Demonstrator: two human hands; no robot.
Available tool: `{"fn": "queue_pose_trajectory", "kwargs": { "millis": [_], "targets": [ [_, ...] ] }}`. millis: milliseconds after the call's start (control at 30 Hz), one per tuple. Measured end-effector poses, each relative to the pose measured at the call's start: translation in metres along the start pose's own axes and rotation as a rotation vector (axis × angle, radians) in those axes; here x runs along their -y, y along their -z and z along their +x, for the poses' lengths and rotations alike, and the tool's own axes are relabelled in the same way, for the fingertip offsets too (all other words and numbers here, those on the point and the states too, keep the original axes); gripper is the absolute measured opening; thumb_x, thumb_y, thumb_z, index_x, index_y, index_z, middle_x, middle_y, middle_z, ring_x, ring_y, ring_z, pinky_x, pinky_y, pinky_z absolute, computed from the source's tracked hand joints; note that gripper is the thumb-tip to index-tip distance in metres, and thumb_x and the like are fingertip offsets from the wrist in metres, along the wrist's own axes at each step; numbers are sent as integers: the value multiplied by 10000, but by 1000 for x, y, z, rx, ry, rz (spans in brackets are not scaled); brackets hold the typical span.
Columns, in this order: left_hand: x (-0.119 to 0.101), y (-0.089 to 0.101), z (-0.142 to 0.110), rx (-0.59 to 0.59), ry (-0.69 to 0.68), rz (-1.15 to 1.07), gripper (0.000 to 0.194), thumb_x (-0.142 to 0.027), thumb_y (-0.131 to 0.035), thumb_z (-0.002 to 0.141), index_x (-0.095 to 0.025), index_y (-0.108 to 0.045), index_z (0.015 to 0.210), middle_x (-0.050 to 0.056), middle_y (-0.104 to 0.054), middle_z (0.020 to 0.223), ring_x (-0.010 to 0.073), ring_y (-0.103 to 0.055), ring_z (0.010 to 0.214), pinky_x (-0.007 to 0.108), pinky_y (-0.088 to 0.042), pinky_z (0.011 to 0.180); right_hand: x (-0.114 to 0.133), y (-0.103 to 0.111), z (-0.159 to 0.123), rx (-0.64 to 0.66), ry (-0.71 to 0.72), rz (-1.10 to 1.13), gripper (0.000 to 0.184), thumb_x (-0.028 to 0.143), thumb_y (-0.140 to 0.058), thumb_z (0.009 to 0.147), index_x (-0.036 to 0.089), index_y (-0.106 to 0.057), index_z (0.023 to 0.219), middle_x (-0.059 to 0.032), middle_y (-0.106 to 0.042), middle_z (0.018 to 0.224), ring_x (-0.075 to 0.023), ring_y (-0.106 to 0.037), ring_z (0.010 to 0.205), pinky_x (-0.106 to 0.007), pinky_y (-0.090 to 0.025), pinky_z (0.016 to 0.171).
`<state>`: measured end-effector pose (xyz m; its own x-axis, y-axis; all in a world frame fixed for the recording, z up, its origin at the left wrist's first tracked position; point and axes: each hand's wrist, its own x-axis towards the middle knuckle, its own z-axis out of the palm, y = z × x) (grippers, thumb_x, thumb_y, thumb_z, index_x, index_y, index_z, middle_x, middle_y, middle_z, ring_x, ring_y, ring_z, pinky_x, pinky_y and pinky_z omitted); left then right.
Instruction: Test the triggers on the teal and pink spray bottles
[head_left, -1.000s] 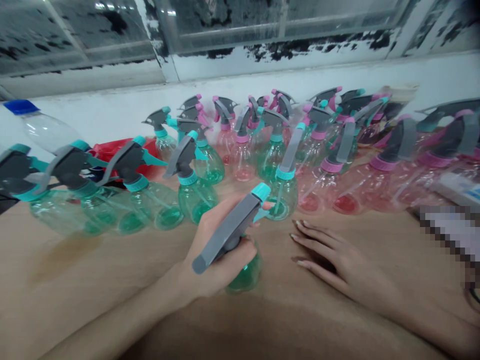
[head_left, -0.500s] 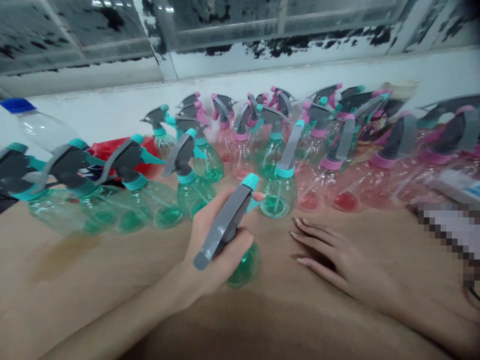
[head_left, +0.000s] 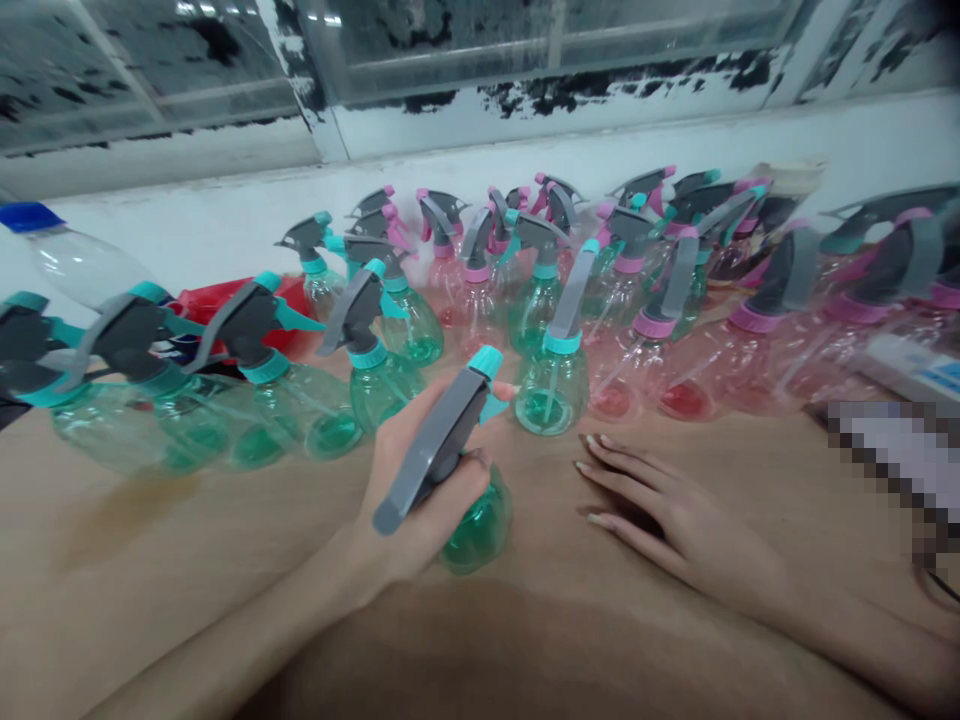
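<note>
My left hand [head_left: 409, 490] is wrapped round the neck of a green spray bottle [head_left: 472, 525] with a grey and teal trigger head [head_left: 439, 440]. The bottle stands on the wooden table [head_left: 187, 540], just in front of a row of similar bottles. One finger reaches up toward the teal nozzle. My right hand [head_left: 667, 515] lies flat on the table to the right, fingers stretched out, holding nothing.
Several green spray bottles [head_left: 375, 375] fill the left and middle, several pink ones [head_left: 697, 350] the right. A clear bottle with a blue cap [head_left: 67, 250] and a red object [head_left: 217, 300] sit at the far left. A white wall [head_left: 225, 220] runs behind.
The green bottle in my left hand has shifted slightly left and toward the row. My right hand has stayed flat on the table.
</note>
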<state>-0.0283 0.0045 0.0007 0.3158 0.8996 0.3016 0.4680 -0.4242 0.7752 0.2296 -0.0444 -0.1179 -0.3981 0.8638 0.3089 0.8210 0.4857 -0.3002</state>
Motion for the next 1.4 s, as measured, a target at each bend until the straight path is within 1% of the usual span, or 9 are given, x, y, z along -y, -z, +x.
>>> {"fn": "queue_pose_trajectory", "kwargs": {
  "millis": [100, 233, 400, 533, 733, 933, 1100, 1267, 1400],
  "targets": [
    [-4, 1, -1, 27, 69, -62, 456, -174, -512, 697, -228, -636, 1132, -53, -534, 600, 149, -486, 526, 286, -449, 577, 0, 0, 0, 13, 17, -42, 440, 396, -497, 954, 185, -568, 1334, -110, -512, 1443, -281, -455, 1341, -513, -426, 1078],
    [-5, 0, 1, 34, 70, -92, 422, -152, -539, 671, -209, -656, 1073, 3, -653, 823, 166, -572, 683, 307, -494, 730, 0, 0, 1, 17, 50, -91, 442, 394, -488, 960, 168, -569, 1332, -118, -510, 1443, -284, -430, 1359, -529, -391, 1100],
    [-2, -3, 3, 43, 80, -154, 418, -170, -525, 695, -205, -638, 1096, -21, -587, 697, 142, -512, 593, 288, -478, 653, 0, 0, 0, 4, 33, -48, 447, 376, -517, 949, 190, -551, 1354, -108, -504, 1451, -282, -425, 1362, -524, -381, 1109],
    [-2, -3, 2, 32, 80, -155, 416, -180, -526, 676, -191, -653, 1072, -4, -618, 733, 152, -544, 620, 292, -488, 669, 0, -1, -1, -5, 19, -20, 442, 374, -525, 945, 223, -546, 1360, -91, -519, 1440, -285, -427, 1361, -538, -383, 1105],
    [-4, -3, 4, 9, 62, -93, 403, -175, -505, 674, -190, -655, 1048, 30, -680, 855, 165, -598, 691, 307, -495, 737, -1, 0, 0, 15, 34, -63, 439, 388, -501, 957, 186, -558, 1343, -103, -507, 1448, -277, -427, 1362, -526, -385, 1106],
    [-2, -2, 4, 20, 85, -105, 392, -187, -523, 644, -229, -656, 1011, -7, -629, 724, 182, -607, 658, 315, -509, 677, -1, 0, 0, 25, 55, -89, 445, 393, -477, 968, 157, -562, 1335, -122, -503, 1447, -279, -430, 1360, -521, -400, 1095],
    [-2, -1, 4, 46, 78, -137, 404, -196, -521, 634, -258, -637, 1016, -25, -610, 710, 184, -596, 636, 313, -513, 648, 0, 1, 1, 23, 45, -89, 444, 396, -482, 965, 170, -560, 1339, -113, -508, 1446, -275, -425, 1363, -511, -393, 1104],
    [0, 1, 4, 58, 58, -137, 355, -194, -528, 651, -251, -631, 986, -26, -581, 699, 176, -563, 624, 306, -486, 621, 0, 1, 1, 18, 65, -110, 439, 385, -482, 967, 166, -562, 1339, -113, -521, 1435, -275, -434, 1356, -510, -396, 1103],
    [5, 2, 3, 79, 57, -154, 277, -210, -531, 708, -255, -613, 969, -52, -507, 606, 142, -471, 486, 285, -412, 505, 0, 0, 1, 14, 94, -158, 445, 394, -457, 978, 152, -563, 1336, -116, -520, 1434, -274, -436, 1355, -505, -413, 1091]
  ]
}}
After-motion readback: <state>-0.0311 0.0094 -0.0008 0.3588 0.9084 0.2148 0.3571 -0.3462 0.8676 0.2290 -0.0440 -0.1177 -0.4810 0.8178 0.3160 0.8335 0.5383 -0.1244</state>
